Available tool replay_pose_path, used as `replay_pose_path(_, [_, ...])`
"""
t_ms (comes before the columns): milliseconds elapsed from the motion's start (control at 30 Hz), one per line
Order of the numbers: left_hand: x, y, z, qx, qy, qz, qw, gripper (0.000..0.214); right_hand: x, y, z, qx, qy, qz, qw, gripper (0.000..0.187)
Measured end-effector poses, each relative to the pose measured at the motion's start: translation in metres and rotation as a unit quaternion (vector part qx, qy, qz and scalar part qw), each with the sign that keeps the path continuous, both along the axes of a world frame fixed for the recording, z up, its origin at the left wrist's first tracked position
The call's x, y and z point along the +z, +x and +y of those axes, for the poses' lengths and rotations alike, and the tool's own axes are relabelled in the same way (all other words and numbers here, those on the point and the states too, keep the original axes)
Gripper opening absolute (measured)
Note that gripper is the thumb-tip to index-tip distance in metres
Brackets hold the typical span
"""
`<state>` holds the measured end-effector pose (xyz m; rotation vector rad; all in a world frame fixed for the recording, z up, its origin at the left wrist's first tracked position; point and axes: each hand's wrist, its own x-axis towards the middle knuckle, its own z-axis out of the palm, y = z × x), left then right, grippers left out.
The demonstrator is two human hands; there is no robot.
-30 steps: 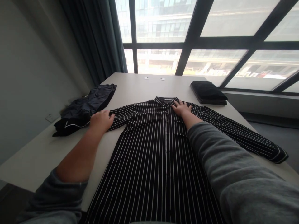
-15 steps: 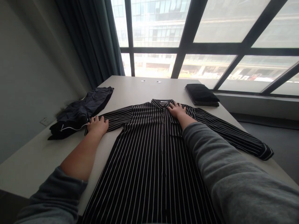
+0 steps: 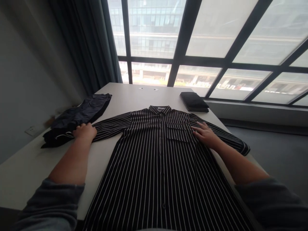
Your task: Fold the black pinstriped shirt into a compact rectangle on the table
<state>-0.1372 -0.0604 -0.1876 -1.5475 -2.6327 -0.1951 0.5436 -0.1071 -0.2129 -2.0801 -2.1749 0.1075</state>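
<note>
One striped shirt (image 3: 144,160) lies front up on one pale table (image 3: 130,96), collar (image 3: 159,110) toward the window, its two sleeves (image 3: 113,125) spread to either side. Of the two hands, the left hand (image 3: 85,132) covers one sleeve's end; whether its fingers pinch the cloth, I cannot tell. The right hand (image 3: 205,134) lies open, fingers spread, over the shirt near the other sleeve, gripping nothing. Beside the left hand sits one dark heap of clothing (image 3: 81,112), perhaps more than one piece; one folded black bundle (image 3: 194,102) and two white discs (image 3: 156,89) lie farther back.
</note>
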Motion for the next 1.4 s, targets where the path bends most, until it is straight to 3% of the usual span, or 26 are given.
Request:
replay_pose_path(67, [0.005,0.018,-0.004,-0.05,0.029,0.03,0.998,0.053,-0.008,0.015,-0.05,-0.009,-0.011,0.015,1.0,0.064])
replay_pose_path(167, [0.013,0.064,-0.016,-0.218,0.051,0.034,0.974,0.057,-0.013,0.005,-0.117,0.037,-0.037,0.038,0.998,0.066])
replay_pose_path(300, [0.007,0.13,-0.059,-0.473,-0.001,-0.002,0.881,0.059,-0.006,-0.033,-0.18,0.091,-0.076,0.063,0.991,0.065])
replay_pose_path(400, [-0.011,0.155,-0.111,-0.579,-0.085,-0.032,0.81,0.062,-0.003,-0.043,-0.208,0.09,-0.097,0.073,0.989,0.065])
replay_pose_path(467, [-0.023,0.159,-0.146,-0.588,-0.118,-0.05,0.799,0.062,-0.005,-0.041,-0.221,0.088,-0.097,0.073,0.989,0.066])
replay_pose_path(600, [-0.032,0.159,-0.191,-0.56,-0.117,-0.053,0.819,0.061,-0.014,-0.035,-0.232,0.084,-0.087,0.052,0.991,0.065])
replay_pose_path(767, [-0.028,0.17,-0.207,-0.522,-0.114,-0.038,0.844,0.057,-0.017,-0.038,-0.234,0.092,-0.078,0.003,0.993,0.066])
replay_pose_path(900, [-0.033,0.17,-0.217,-0.523,-0.098,-0.027,0.846,0.058,-0.016,-0.036,-0.24,0.084,-0.08,-0.017,0.993,0.065])
replay_pose_path(1233, [-0.062,0.103,-0.267,-0.535,-0.012,0.045,0.844,0.061,-0.017,-0.026,-0.267,0.068,-0.059,-0.013,0.996,0.065])
replay_pose_path(1400, [-0.07,0.069,-0.289,-0.551,0.029,0.053,0.832,0.063,-0.019,-0.027,-0.284,0.058,-0.05,-0.002,0.997,0.065])
